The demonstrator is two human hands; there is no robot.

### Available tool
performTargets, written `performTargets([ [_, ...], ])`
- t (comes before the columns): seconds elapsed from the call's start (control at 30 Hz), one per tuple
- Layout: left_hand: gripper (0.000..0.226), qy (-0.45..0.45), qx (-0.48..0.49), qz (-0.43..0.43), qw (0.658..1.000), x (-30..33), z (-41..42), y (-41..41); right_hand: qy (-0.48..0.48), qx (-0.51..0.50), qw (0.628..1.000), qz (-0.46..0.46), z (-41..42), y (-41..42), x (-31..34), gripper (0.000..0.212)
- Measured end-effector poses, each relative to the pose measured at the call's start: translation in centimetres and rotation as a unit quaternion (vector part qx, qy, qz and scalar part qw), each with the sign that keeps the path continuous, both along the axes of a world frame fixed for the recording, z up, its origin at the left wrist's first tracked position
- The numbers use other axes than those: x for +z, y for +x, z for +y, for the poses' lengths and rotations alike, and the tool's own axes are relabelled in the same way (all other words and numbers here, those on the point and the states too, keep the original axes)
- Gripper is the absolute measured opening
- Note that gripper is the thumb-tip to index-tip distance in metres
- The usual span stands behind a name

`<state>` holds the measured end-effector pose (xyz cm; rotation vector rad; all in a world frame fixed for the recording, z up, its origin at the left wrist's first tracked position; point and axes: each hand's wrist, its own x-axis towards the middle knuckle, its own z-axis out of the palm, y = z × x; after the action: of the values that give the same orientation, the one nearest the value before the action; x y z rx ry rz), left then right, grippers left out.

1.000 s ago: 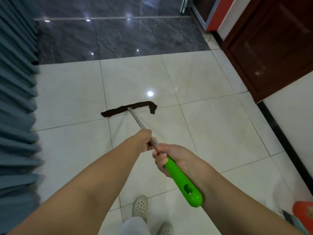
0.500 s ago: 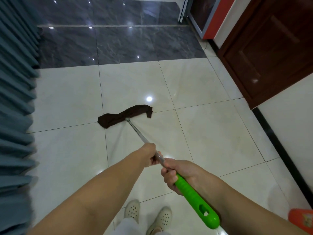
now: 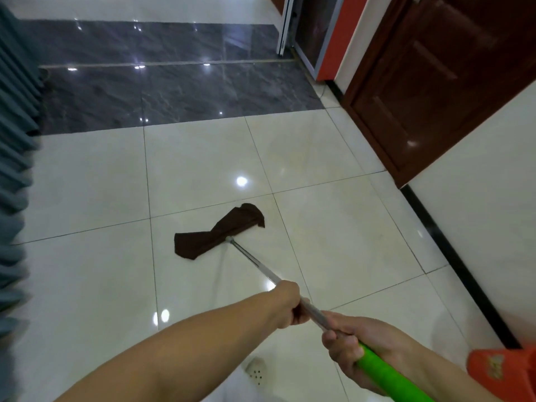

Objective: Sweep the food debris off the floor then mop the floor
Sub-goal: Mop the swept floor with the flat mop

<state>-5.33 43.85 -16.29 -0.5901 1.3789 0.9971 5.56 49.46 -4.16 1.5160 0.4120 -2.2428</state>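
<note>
Head view: both hands (image 3: 352, 348) grip the mop (image 3: 219, 233) on the floor (image 3: 87, 198).

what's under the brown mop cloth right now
The mop cloth lies flat on a cream floor tile. Whatever sits beneath the cloth itself is covered and cannot be seen.

One mop (image 3: 255, 262) with one brown cloth head (image 3: 217, 232); two hands, the left hand (image 3: 285, 307) and right hand (image 3: 348, 340); one white shoe (image 3: 256, 369) (partly hidden); one brown door (image 3: 435, 82); one orange object (image 3: 501, 372); one pleated curtain (image 3: 14, 169).
</note>
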Motion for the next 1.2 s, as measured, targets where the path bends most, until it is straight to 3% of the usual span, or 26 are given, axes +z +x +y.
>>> performTargets([
  [0.2, 0.039, 0.034, 0.032, -0.006, 0.999, 0.1, 2.2, 0.9, 0.020, 0.025, 0.999, 0.005, 2.4, 0.8, -0.7, 0.047],
  [0.43, 0.022, 0.027, 0.082, 0.039, 0.995, -2.3, 3.6, -5.1, 0.018, 0.080, 0.997, 0.005, 4.6, -5.6, -3.6, 0.023],
  [1.2, 0.020, 0.032, 0.204, 0.088, 0.975, -3.5, 6.2, -41.1, 0.072, 0.225, 0.972, 0.022, 8.8, -43.4, -6.8, 0.025],
])
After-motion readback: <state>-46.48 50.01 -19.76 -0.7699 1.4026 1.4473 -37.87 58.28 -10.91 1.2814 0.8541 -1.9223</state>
